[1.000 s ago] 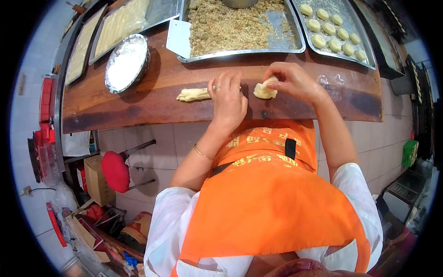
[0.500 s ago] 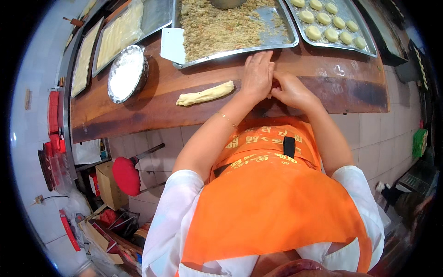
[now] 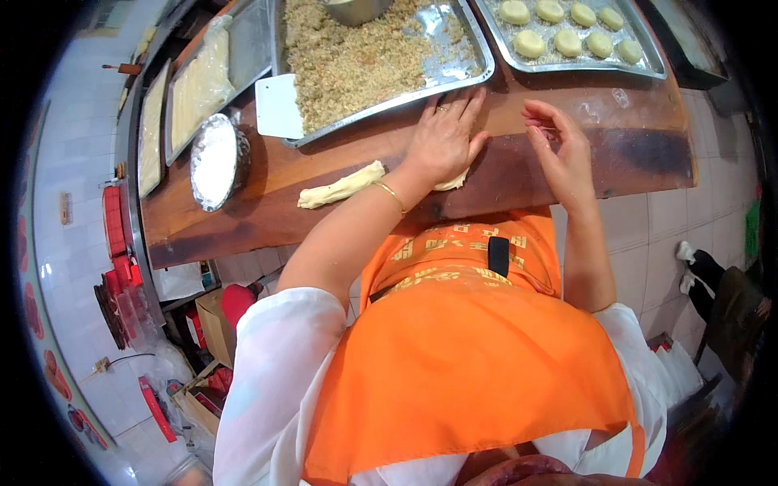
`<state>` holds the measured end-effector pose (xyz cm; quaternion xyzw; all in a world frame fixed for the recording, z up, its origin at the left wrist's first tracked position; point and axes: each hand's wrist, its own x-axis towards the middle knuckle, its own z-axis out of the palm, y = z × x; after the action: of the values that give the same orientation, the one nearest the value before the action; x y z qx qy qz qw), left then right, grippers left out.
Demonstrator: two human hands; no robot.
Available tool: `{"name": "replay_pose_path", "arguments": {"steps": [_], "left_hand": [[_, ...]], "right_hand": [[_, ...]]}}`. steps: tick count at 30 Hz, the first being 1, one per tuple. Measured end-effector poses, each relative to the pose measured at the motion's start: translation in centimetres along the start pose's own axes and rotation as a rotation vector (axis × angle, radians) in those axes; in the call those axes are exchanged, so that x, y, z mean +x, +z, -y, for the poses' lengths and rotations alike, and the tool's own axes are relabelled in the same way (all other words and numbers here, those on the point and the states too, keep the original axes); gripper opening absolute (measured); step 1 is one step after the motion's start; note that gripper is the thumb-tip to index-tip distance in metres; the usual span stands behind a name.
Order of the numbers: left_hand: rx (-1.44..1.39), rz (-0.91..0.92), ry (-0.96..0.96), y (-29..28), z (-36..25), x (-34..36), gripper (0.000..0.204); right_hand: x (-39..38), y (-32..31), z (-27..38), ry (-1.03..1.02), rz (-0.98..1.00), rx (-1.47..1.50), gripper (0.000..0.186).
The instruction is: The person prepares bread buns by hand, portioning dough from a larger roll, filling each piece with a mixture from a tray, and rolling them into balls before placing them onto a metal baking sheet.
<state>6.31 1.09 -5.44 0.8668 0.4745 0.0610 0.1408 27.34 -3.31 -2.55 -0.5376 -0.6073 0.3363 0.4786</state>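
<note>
My left hand point(image 3: 444, 138) lies flat on the wooden table with its fingers spread, pressing on a small piece of pale dough point(image 3: 452, 183). Most of that piece is hidden under the palm; only an edge shows beside the wrist. My right hand point(image 3: 565, 155) is lifted off to the right, its fingers loosely curved, apart from the thumb, and nothing in it. To the left, partly behind my left wrist, rests a pale dough roll point(image 3: 340, 188). Beyond my left fingertips is a metal tray point(image 3: 397, 104) of crumbly brown filling point(image 3: 356, 69).
A white scraper point(image 3: 278, 109) sits at the filling tray's near left corner; a metal container point(image 3: 356, 10) stands in the filling. Left are a foil-edged bowl of white powder point(image 3: 215, 166) and trays of dough strips point(image 3: 198, 85). Round dough cakes point(image 3: 529, 43) fill a tray point(image 3: 583, 70) at right.
My hands have parted. The right has lifted away to the right; the left has turned palm down and flattened onto the dough piece. The whole view has shifted slightly.
</note>
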Motion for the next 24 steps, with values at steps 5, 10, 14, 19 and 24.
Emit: {"name": "replay_pose_path", "arguments": {"steps": [5, 10, 14, 19, 24], "left_hand": [[0.023, -0.195, 0.202, 2.8, 2.1, 0.4, 0.07], [-0.028, -0.216, 0.233, 1.1, 0.4, 2.2, 0.056], [0.11, -0.186, 0.31, 1.3, 0.5, 2.4, 0.056], [0.107, -0.255, 0.053, 1.7, -1.1, -4.0, 0.082], [0.001, -0.252, 0.062, 2.1, -0.4, -6.2, 0.063]], "right_hand": [[0.3, -0.1, 2.2, -0.161, 0.063, 0.007, 0.027], [-3.4, -0.8, -0.1, -0.043, 0.069, -0.017, 0.024], [-3.6, -1.0, 0.5, -0.087, 0.069, -0.09, 0.02], [-5.8, -2.0, -0.7, -0.007, 0.058, -0.132, 0.017], [-7.1, -3.8, -1.5, 0.013, -0.02, -0.134, 0.017]]}}
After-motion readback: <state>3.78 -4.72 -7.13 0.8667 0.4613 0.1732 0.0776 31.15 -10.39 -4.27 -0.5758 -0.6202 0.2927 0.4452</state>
